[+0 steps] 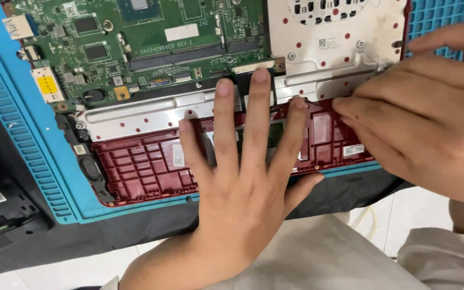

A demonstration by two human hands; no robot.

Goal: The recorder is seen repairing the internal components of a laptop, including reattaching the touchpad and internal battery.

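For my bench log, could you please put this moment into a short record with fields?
Setting: opened laptop with dark red plastic shell lying on a blue ridged work mat
Left hand: flat, fingers spread, pressing on the red shell and the silver metal bracket
Right hand: fingertips at the bracket's lower edge; what they pinch is hidden
Nearby: green circuit board, black speaker at the shell's left corner
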